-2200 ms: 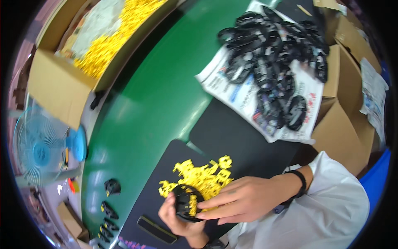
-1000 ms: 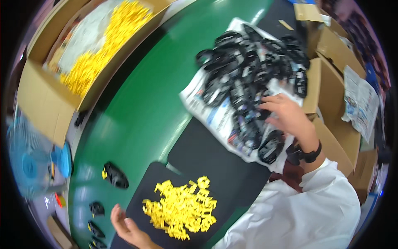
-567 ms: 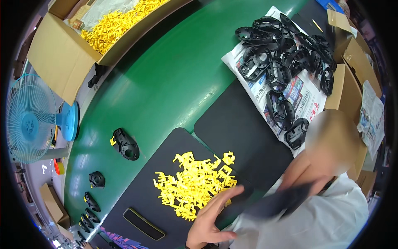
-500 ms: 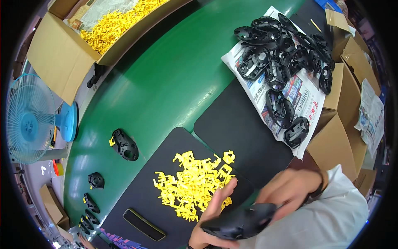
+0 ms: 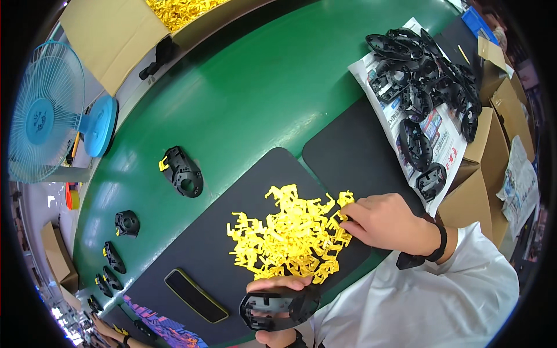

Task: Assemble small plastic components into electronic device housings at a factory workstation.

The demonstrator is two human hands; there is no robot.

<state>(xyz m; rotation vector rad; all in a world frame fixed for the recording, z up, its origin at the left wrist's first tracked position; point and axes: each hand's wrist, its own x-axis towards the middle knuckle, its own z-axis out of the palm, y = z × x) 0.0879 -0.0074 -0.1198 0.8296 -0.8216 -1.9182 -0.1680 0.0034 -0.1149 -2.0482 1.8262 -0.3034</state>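
Note:
My left hand (image 5: 278, 283) is wrapped round a black plastic mouse shell (image 5: 272, 308), low in the middle of the view. Its fingers lie over the upper side and the thumb below. My right hand (image 5: 389, 223), with a black band at the wrist, reaches to the right edge of a heap of yellow plastic clips (image 5: 290, 238). Thumb and forefinger are pinched on a yellow clip (image 5: 344, 216) there, partly hidden by the fingertips. The heap lies on a black mat (image 5: 226, 226).
A phone (image 5: 196, 296) lies left of the heap. Mouse shells (image 5: 184, 174) with yellow clips line the green table (image 5: 243, 98). More black shells (image 5: 415, 145) sit on newspaper (image 5: 362, 72) beside cardboard boxes (image 5: 467, 203). A blue fan (image 5: 40, 122) stands left; another person's hand (image 5: 107, 330) shows lower left.
My right hand has left the mouse shell and moved up to the yellow clips. My left hand keeps the shell, now turned and lower left. The whole view has shifted.

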